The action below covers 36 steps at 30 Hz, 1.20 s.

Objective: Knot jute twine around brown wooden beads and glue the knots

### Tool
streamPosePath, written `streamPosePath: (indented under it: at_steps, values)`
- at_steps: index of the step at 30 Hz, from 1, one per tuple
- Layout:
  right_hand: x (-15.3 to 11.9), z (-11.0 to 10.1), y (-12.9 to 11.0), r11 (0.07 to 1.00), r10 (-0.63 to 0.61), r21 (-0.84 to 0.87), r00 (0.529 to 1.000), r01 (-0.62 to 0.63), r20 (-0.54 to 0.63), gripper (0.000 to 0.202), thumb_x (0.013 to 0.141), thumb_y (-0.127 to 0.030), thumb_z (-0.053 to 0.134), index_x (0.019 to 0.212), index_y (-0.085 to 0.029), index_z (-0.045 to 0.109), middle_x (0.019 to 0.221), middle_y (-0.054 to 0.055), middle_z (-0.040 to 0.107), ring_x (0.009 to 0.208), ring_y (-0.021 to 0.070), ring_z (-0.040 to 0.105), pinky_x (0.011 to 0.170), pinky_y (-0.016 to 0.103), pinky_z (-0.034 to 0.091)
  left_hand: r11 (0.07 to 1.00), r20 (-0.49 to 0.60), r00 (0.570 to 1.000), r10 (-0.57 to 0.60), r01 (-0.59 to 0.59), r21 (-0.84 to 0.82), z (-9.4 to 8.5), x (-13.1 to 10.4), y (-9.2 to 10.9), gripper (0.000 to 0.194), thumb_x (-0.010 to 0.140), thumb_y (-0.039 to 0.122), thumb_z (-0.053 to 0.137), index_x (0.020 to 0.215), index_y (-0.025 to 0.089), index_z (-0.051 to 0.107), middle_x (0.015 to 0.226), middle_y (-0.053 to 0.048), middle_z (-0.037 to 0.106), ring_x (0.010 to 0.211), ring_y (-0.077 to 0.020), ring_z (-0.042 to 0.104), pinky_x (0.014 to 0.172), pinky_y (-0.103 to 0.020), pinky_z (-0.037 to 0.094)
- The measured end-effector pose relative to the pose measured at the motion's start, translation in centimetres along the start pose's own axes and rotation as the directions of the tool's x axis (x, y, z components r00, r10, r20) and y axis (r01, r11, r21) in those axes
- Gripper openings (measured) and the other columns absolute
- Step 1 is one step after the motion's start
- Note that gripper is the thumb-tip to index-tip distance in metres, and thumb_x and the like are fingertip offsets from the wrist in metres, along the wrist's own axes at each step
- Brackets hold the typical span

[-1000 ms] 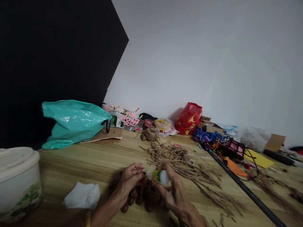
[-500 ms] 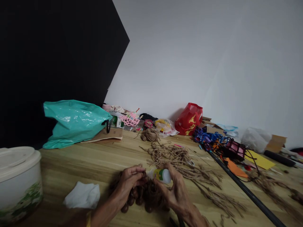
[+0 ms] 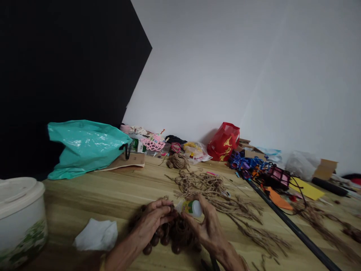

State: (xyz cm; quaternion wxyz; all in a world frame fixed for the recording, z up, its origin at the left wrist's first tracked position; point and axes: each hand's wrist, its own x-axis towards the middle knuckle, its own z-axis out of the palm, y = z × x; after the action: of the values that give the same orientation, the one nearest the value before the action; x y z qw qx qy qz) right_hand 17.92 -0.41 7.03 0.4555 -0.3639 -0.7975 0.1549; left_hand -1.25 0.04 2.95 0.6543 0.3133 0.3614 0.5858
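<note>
A small white bottle with a yellow and green label [image 3: 188, 206] lies tilted on its side in my right hand [image 3: 210, 231], gripped between thumb and fingers. Its nozzle points left, close to the fingertips of my left hand [image 3: 152, 222]. Those fingers pinch part of a brown cord piece hung with round dark brown beads [image 3: 175, 246]. The beads sit on the table below both hands and are partly covered by them. Whether the nozzle touches the cord, I cannot tell.
Left stand a lidded white tub [image 3: 22, 218], a crumpled white tissue [image 3: 97, 234] and a teal bag [image 3: 87, 146]. Brown cords [image 3: 203, 184] spread beyond my hands. A black rod [image 3: 290, 222] runs along the right; a red bag [image 3: 225, 143] stands behind.
The view has shifted slightly, so the scene sits a little further left. Both hands keep their grips, with the bottle still at the left fingertips.
</note>
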Motion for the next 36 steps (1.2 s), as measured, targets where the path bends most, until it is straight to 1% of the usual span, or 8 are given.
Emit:
streamPosePath:
  at_steps: [4,7,11,15,19,26,31,36]
  values:
    - [0.3,-0.3,-0.2,1.0,0.003,0.006,1.0,-0.003,0.022,0.018,0.082,-0.027,0.064,0.096,-0.02,0.056,0.083,0.001,0.064,0.072,0.017,0.06,0.066,0.026,0.048,0.999,0.013,1.0,0.008,-0.008,-0.047,-0.2,0.4,-0.2,0.023,0.059,0.016,0.079,0.079,0.014,0.068,0.077,-0.007,0.074,0.076,-0.0228,0.072,0.078,-0.034,0.057]
    - [0.4,-0.3,-0.4,1.0,0.009,0.022,0.999,-0.01,0.04,0.018,0.082,-0.027,0.064,0.097,-0.02,0.055,0.083,0.001,0.063,0.071,0.017,0.059,0.065,0.026,0.048,0.999,0.014,1.0,-0.013,0.014,-0.052,0.1,0.4,0.1,0.018,0.062,0.019,0.079,0.075,0.014,0.068,0.075,-0.006,0.074,0.071,-0.0211,0.071,0.072,-0.032,0.058]
    - [0.5,-0.3,-0.5,0.999,0.004,0.035,0.999,-0.006,0.035,0.018,0.083,-0.027,0.064,0.098,-0.021,0.056,0.086,0.002,0.064,0.075,0.0185,0.06,0.068,0.027,0.047,0.999,0.014,0.999,-0.033,0.033,-0.042,0.6,0.1,0.5,0.021,0.063,0.025,0.081,0.076,0.015,0.067,0.074,-0.004,0.074,0.071,-0.02,0.071,0.069,-0.03,0.057]
    - [0.4,-0.3,-0.5,0.999,0.02,0.033,0.999,-0.021,0.045,0.016,0.083,-0.026,0.063,0.096,-0.02,0.056,0.083,0.002,0.062,0.072,0.0173,0.058,0.066,0.026,0.046,0.999,0.038,0.999,-0.026,0.027,-0.025,0.5,0.1,0.5,0.025,0.06,0.027,0.084,0.074,0.015,0.067,0.073,-0.004,0.074,0.07,-0.0193,0.071,0.069,-0.029,0.057]
    - [0.5,-0.3,-0.7,0.999,0.034,0.04,0.998,-0.036,0.043,0.02,0.082,-0.026,0.064,0.099,-0.018,0.056,0.087,0.003,0.063,0.075,0.0174,0.058,0.069,0.026,0.046,0.999,0.033,0.999,-0.032,0.032,0.01,0.4,0.0,0.4,0.028,0.056,0.027,0.086,0.073,0.014,0.067,0.072,-0.004,0.073,0.07,-0.0197,0.071,0.07,-0.029,0.057]
    - [0.7,-0.6,-1.2,0.999,0.022,0.044,0.999,-0.024,0.039,0.014,0.082,-0.025,0.063,0.094,-0.02,0.057,0.079,0.001,0.062,0.069,0.0168,0.057,0.063,0.026,0.046,0.997,0.014,0.999,-0.039,0.038,0.072,0.5,-0.1,0.7,0.026,0.053,0.022,0.083,0.071,0.015,0.065,0.069,-0.004,0.072,0.068,-0.0194,0.069,0.07,-0.03,0.055]
    - [0.8,-1.0,-1.5,0.999,0.038,0.027,0.998,-0.039,0.045,0.016,0.081,-0.025,0.064,0.094,-0.021,0.058,0.08,0.001,0.063,0.07,0.0182,0.057,0.064,0.027,0.046,0.984,0.002,1.0,-0.021,0.02,0.177,0.5,-0.2,0.8,0.02,0.056,0.022,0.078,0.069,0.016,0.064,0.064,-0.001,0.069,0.057,-0.0129,0.063,0.052,-0.02,0.045]
    - [0.9,-1.3,-1.8,0.998,0.046,0.035,0.997,-0.048,0.068,0.016,0.08,-0.026,0.064,0.094,-0.021,0.057,0.077,0.0,0.062,0.067,0.0174,0.057,0.06,0.026,0.045,0.98,-0.009,1.0,-0.007,0.009,0.201,0.6,-0.2,0.6,0.022,0.056,0.025,0.077,0.069,0.017,0.062,0.054,0.004,0.062,0.043,-0.0091,0.052,0.042,-0.019,0.033]
